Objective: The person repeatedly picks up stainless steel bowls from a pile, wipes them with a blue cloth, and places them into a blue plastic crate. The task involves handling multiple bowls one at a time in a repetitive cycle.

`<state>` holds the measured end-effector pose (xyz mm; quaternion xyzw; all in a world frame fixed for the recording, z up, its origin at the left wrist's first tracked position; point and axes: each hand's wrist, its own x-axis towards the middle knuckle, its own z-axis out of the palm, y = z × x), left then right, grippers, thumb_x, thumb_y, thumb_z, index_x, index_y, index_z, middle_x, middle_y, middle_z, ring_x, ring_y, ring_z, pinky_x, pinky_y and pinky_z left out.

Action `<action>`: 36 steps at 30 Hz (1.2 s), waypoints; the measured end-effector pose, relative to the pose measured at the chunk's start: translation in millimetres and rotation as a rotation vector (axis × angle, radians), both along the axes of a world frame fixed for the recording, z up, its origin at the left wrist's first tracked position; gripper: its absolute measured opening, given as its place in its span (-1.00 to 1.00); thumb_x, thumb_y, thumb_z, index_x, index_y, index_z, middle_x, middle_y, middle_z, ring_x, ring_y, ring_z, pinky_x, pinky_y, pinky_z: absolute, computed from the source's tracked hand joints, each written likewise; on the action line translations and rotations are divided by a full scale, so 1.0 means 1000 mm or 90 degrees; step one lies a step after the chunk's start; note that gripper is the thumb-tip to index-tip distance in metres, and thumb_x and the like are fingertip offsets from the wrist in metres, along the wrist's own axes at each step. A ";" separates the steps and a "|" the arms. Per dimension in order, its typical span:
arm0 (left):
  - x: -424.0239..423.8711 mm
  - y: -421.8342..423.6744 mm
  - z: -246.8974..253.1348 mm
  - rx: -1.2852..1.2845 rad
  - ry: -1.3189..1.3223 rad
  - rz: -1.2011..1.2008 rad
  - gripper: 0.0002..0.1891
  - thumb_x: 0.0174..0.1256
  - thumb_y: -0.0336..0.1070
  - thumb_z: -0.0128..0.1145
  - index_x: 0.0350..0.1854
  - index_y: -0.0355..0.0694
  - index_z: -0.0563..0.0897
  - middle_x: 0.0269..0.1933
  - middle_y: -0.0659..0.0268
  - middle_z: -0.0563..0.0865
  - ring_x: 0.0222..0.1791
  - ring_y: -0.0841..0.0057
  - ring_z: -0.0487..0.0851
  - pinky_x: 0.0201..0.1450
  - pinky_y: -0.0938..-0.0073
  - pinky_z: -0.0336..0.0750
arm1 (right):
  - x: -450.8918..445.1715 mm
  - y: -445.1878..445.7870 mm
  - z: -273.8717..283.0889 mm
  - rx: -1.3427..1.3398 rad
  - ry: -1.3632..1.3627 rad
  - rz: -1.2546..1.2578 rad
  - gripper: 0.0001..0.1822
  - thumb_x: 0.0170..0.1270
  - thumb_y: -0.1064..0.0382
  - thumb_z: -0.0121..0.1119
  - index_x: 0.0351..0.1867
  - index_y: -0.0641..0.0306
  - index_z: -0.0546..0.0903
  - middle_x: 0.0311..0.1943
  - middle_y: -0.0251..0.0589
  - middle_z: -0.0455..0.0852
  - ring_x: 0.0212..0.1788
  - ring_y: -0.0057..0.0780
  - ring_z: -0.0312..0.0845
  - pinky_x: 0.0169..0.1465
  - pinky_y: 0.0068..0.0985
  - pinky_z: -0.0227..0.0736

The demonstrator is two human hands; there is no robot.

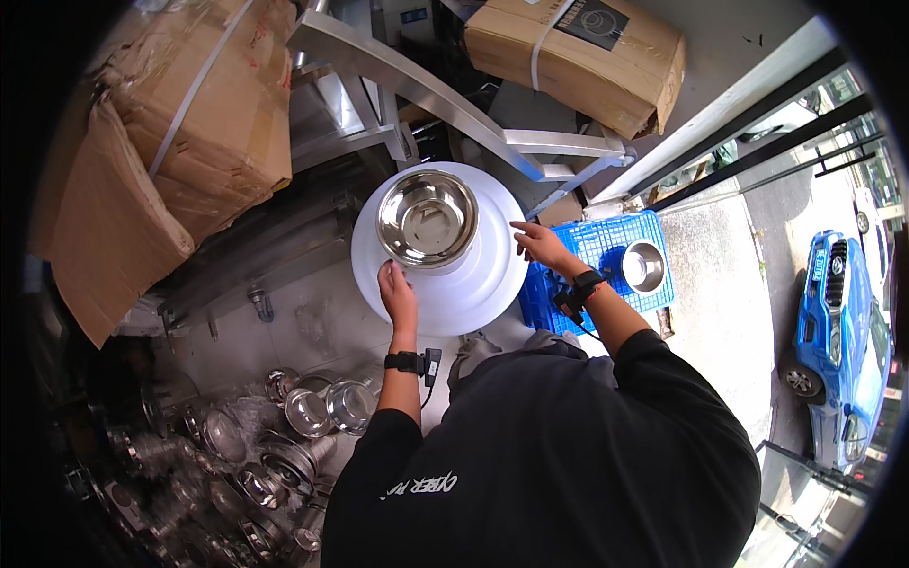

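Note:
A shiny stainless steel bowl (pixel 427 219) stands on a round white plastic surface (pixel 490 284) in front of me, towards its far left part. Close to the bowl's near rim, my left hand (pixel 398 295) is raised with its fingers pointing away from me; whether the fingertips touch the rim I cannot tell. My right hand (pixel 545 247) hovers by the right edge of the white surface, palm turned inward, fingers apart and holding nothing. Each wrist wears a black strap with a small device and cable.
Right of me, a steel bowl (pixel 643 267) sits on a blue plastic crate (pixel 596 238). Several steel bowls and pots (pixel 305 412) crowd the floor at left. Cardboard boxes (pixel 213 121) and a metal frame (pixel 426 85) stand beyond. A blue car (pixel 845 341) is outside.

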<state>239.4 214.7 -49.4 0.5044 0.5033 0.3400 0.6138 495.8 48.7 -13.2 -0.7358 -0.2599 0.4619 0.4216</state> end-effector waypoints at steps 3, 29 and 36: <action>-0.015 -0.039 -0.032 -0.256 0.033 -0.006 -0.65 0.38 -0.02 -0.09 -0.10 -0.24 0.46 -0.37 0.31 0.53 -0.50 0.59 0.48 -0.51 0.61 0.35 | 0.030 -0.094 -0.056 -0.098 0.197 -0.216 -0.63 0.30 0.12 0.04 0.08 0.24 0.52 -0.48 -0.25 0.61 -0.57 -0.55 0.46 -0.47 -0.60 0.41; 0.220 -0.326 -0.067 -0.391 0.404 -0.568 -0.72 0.37 -0.20 -0.02 0.03 -0.18 0.53 -0.07 0.29 0.64 -0.17 0.54 0.62 -0.17 0.56 0.47 | 0.210 -0.423 -0.330 -0.389 0.005 -0.570 -0.51 0.05 0.04 0.33 -0.26 0.52 0.53 -0.60 -0.13 0.62 -0.65 -0.39 0.54 -0.57 -0.49 0.44; 0.205 -0.324 -0.060 -0.365 0.424 -0.510 -0.72 0.38 -0.18 -0.03 0.03 -0.17 0.52 -0.06 0.28 0.64 -0.14 0.53 0.61 -0.13 0.52 0.46 | 0.219 -0.422 -0.337 -0.406 0.010 -0.544 -0.79 0.00 0.33 0.09 -0.39 0.49 0.59 -0.62 -0.11 0.64 -0.65 -0.38 0.58 -0.51 -0.46 0.44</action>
